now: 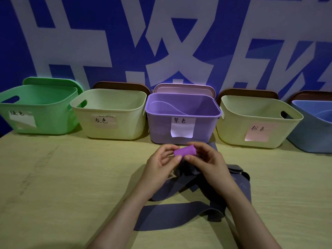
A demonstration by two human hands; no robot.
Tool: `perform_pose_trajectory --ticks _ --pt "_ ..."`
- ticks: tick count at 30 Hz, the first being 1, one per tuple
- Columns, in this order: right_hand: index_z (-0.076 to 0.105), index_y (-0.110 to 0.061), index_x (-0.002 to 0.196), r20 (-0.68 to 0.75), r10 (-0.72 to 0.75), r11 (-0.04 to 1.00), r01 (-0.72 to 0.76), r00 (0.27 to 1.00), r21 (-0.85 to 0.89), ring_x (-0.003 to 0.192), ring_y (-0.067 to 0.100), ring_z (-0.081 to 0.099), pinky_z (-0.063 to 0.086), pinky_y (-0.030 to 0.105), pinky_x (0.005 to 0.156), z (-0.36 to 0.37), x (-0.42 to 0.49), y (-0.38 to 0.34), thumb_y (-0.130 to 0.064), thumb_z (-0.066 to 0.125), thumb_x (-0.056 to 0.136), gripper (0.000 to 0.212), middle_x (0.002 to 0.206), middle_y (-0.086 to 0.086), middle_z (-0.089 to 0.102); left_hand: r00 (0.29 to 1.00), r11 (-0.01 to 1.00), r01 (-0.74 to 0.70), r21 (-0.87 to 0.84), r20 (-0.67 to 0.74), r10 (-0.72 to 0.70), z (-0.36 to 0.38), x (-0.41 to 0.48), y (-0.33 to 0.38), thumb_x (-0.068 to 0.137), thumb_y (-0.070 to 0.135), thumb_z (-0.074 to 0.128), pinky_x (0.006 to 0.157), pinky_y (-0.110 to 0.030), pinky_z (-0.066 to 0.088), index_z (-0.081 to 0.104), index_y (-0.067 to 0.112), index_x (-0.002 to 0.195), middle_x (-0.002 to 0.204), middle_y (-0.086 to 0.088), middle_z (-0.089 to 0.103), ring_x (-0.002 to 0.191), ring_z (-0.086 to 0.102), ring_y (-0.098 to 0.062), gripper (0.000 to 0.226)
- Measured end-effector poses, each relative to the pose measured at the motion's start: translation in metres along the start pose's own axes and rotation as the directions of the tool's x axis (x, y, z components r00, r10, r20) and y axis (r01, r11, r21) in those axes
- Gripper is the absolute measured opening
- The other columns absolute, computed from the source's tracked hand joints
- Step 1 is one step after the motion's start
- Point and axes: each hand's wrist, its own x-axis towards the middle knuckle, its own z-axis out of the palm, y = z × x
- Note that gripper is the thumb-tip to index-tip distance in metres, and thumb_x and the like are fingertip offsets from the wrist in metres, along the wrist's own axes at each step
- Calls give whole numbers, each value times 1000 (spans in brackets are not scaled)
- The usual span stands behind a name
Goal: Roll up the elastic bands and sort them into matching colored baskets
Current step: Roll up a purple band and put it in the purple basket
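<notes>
**Purple roll finished, drop into basket pending**

Baskets are sitting along the far edge of the table point(62, 177). From the hands: green basket point(53, 119) at 10 o'clock, cream basket tagged grey point(129, 123) at 11, purple basket point(159, 126) at 12, cream basket tagged pink point(233, 130) at 1, blue basket point(309, 137) at 2.

Left hand point(161, 164) is pinching the left end of the purple roll point(184, 150), fingers curled round it. Right hand point(208, 162) is gripping the right end the same way. The roll is being held above the table, just in front of the purple basket, and is looking tight.

Loose grey bands point(179, 212) are lying in a heap under both wrists, trailing to 6 o'clock.

My read: rolling step is ending and sorting is starting. Next move is needing a steady pinch so the roll isn't springing open, then a short carry to 12 o'clock over the rim. After that, the grey bands are going to 11 o'clock.
</notes>
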Motion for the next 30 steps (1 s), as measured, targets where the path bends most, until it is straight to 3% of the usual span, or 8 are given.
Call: perform_pose_trajectory --ticks 4,9,12,17,21,24,30 --pt "58 -13 104 -36 45 997 -42 998 60 93 19 69 54 23 77 -2 0 -2 4 77 72 41 96 7 72 995 984 -94 154 41 88 0 1 -2 89 2 62 84 -11 46 62 27 107 109 10 67 101 64 2 30" --pt "60 -10 96 -24 22 998 -21 999 63 89 13 68 52 19 75 -5 -1 -6 12 76 68 39 89 0 72 979 910 -202 361 53 196 -2 1 -5 87 3 65 86 -13 47 61 28 104 113 4 57 98 61 1 31" --pt "62 -12 96 -4 33 996 -32 999 84 94 19 68 53 22 76 -2 -1 -4 14 73 70 39 93 0 70 980 881 -194 433 52 190 -2 0 -6 86 3 65 84 -9 46 61 20 106 112 4 54 97 58 3 26" --pt "60 -13 101 5 87 986 -87 996 145 94 19 67 53 23 77 0 2 2 18 69 71 43 99 6 66 981 875 -177 452 12 192 2 4 -16 83 0 66 79 -13 48 55 31 97 108 3 56 89 60 -3 36" --pt "60 -8 99 38 205 955 -208 978 211 93 22 69 55 24 77 -3 2 9 17 69 71 38 98 12 70 996 875 -71 479 -15 90 6 -2 -27 84 4 67 76 -12 47 58 22 105 105 6 63 89 59 -1 29" --pt "60 -8 95 36 278 940 -279 960 197 92 24 69 55 26 76 -2 7 12 18 69 71 36 94 12 71 999 867 -6 498 -38 29 11 2 -29 84 3 66 80 -25 52 57 20 103 102 2 65 90 62 -7 28" --pt "58 -11 89 19 361 930 -361 933 69 81 12 68 54 21 69 -3 12 -14 18 68 72 35 84 1 68 991 844 130 520 -45 -125 20 5 1 82 -3 63 83 -39 53 54 26 99 103 -2 62 93 63 -13 35"
